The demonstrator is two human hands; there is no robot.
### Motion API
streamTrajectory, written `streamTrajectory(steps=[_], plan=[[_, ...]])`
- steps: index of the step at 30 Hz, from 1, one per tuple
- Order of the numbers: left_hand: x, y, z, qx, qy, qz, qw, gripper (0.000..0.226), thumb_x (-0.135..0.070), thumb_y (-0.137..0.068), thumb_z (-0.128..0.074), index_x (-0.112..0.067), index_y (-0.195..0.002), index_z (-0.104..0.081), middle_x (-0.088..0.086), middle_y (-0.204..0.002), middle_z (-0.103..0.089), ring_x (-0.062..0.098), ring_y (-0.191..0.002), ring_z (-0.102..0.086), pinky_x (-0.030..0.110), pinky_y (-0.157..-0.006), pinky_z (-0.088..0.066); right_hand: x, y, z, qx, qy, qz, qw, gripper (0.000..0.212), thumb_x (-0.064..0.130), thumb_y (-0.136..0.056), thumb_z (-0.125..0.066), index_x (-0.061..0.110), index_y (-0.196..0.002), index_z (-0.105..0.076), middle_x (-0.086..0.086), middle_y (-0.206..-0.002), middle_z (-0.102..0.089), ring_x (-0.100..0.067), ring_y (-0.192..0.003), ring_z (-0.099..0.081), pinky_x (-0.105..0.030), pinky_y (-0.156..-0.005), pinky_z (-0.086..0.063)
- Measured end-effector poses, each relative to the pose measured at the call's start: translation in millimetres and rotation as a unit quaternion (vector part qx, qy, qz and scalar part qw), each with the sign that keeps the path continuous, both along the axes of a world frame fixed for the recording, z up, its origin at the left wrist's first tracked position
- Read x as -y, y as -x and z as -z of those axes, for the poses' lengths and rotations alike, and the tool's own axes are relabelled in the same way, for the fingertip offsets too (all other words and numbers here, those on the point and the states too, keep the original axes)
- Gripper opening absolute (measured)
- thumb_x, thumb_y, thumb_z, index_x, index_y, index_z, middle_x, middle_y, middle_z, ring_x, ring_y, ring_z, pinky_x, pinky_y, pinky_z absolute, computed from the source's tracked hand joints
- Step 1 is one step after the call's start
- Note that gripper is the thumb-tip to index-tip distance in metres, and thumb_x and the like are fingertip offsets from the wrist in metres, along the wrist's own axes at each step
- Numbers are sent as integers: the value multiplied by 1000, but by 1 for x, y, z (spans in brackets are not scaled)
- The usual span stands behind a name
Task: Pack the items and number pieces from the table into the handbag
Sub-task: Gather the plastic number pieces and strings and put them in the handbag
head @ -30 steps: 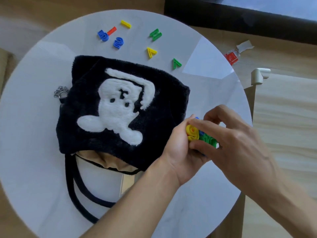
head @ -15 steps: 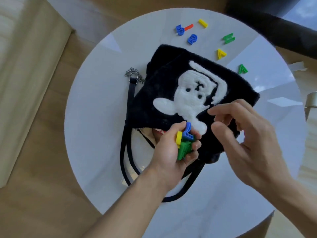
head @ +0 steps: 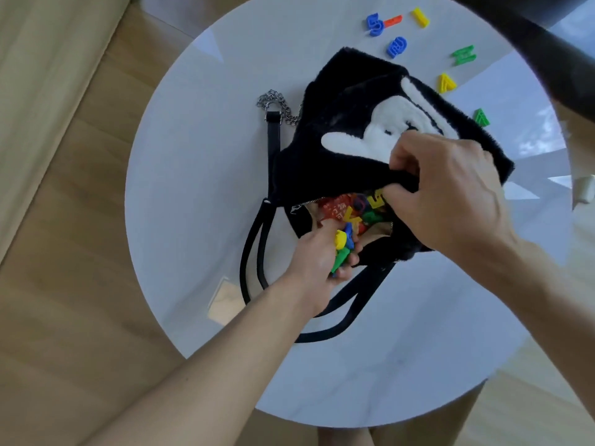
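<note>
A black furry handbag (head: 347,123) with a white figure on it lies on the round white table (head: 199,156). My right hand (head: 450,188) grips the upper edge of the bag's mouth and holds it lifted. Coloured number pieces and a red packet (head: 335,209) show inside the opening. At the mouth, my left hand (head: 318,259) holds a bunch of yellow, blue and green number pieces (head: 343,247). Several loose pieces lie beyond the bag: a blue 5 (head: 375,24), a red bar (head: 393,20), a yellow 1 (head: 421,17), a blue piece (head: 397,46), a green piece (head: 463,55), a yellow piece (head: 446,83) and another green piece (head: 482,117).
The bag's black straps (head: 254,249) loop over the table toward me, and a metal chain (head: 277,104) lies at the bag's left. Wooden floor surrounds the table. A beige sofa edge (head: 38,75) runs along the left.
My right hand has moved onto the bag and lifted the edge of its mouth. My left hand has carried its bunch of pieces down to the opening. The camera has swung right and closer.
</note>
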State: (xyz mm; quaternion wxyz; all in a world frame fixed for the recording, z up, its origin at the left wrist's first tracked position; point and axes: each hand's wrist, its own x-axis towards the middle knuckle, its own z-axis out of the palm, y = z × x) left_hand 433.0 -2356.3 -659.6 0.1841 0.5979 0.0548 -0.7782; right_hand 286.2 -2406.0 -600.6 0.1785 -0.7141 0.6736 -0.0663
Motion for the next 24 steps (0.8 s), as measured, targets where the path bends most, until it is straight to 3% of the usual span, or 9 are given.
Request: streamTrajectory(steps=[4,7,9,11,15,19,24], plan=[[29,27,-8,15,-5,-65,998,18,-22,-99,-49,-7,-98,-59,8,-77,-64,14,-50,-53,16,-37,-32,10,-3,-16,10,5,17,1000,14,18,-68,-64,19,-79,-57,4,-62,-54,-24,-59,-50,-32,-54,-43],[46,40,-10,76,19,-81,994,24,-14,-98,-48,-6,-118,-58,11,-98,-67,21,-71,-65,27,-53,-55,9,-4,-19,23,-5,23,999,14,18,-66,-65,18,-78,-57,5,-60,-54,-23,-58,-52,-33,-55,-47],[50,44,-13,82,62,-56,993,22,-8,-96,-42,0,-104,-61,7,-76,-68,18,-63,-66,36,-66,-60,7,-1,-20,36,-6,35,999,15,17,-65,-65,18,-77,-56,6,-59,-53,-22,-58,-52,-32,-54,-46],[48,44,-19,76,99,-57,991,26,-2,-91,-37,1,-81,-61,3,-50,-63,14,-45,-62,36,-63,-59,3,1,-22,44,-10,40,998,15,16,-65,-65,19,-76,-55,7,-57,-51,-19,-56,-51,-30,-52,-42],[28,44,-29,73,149,-73,983,17,-9,-91,-43,-9,-99,-58,11,-82,-68,23,-70,-70,40,-65,-60,-4,2,-24,58,-20,45,997,20,15,-64,-69,20,-75,-53,9,-58,-50,-18,-55,-51,-30,-52,-42],[14,44,-40,15,193,-123,973,18,1,-92,-42,-13,-89,-51,-4,-63,-65,8,-54,-64,23,-49,-51,-13,-1,-22,75,-51,54,994,26,15,-63,-70,23,-74,-48,8,-60,-49,-18,-58,-49,-29,-51,-35],[10,42,-40,122,266,-31,956,55,8,-87,-41,-36,-55,-53,-9,-62,-44,5,-49,-46,15,-46,-41,-22,3,-18,85,-81,42,992,32,16,-64,-72,28,-76,-45,10,-64,-48,-18,-60,-48,-23,-54,-28]])
